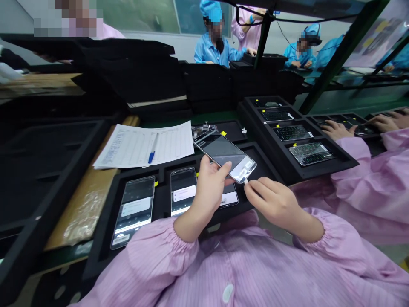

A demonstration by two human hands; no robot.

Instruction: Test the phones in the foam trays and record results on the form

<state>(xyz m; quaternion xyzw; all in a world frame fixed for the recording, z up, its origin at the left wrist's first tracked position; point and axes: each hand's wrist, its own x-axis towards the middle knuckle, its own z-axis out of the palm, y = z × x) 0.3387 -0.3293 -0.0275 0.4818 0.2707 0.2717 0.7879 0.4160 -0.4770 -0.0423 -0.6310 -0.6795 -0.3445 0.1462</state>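
My left hand (209, 185) is closed round the lower part of a smartphone (223, 149), thumb on the edge of its lit screen. The phone is held tilted above a black foam tray (161, 192). Against its bottom edge, the fingertips of my right hand (275, 201) pinch a small white piece (246, 181) that looks like a plug; the fingers hide most of it. In the tray below lie a left phone (133, 211), a middle phone (183, 192) and a right phone (230, 197), all with lit screens. My left hand partly covers the latter two.
Printed sheets (137, 147) with a blue pen (153, 149) lie behind the tray. Rightward, another foam tray (284, 164) holds several phones with yellow tags. A co-worker's hands (338, 129) are at the far right. Stacked black trays (134, 72) rise at the back, below a green post (341, 55).
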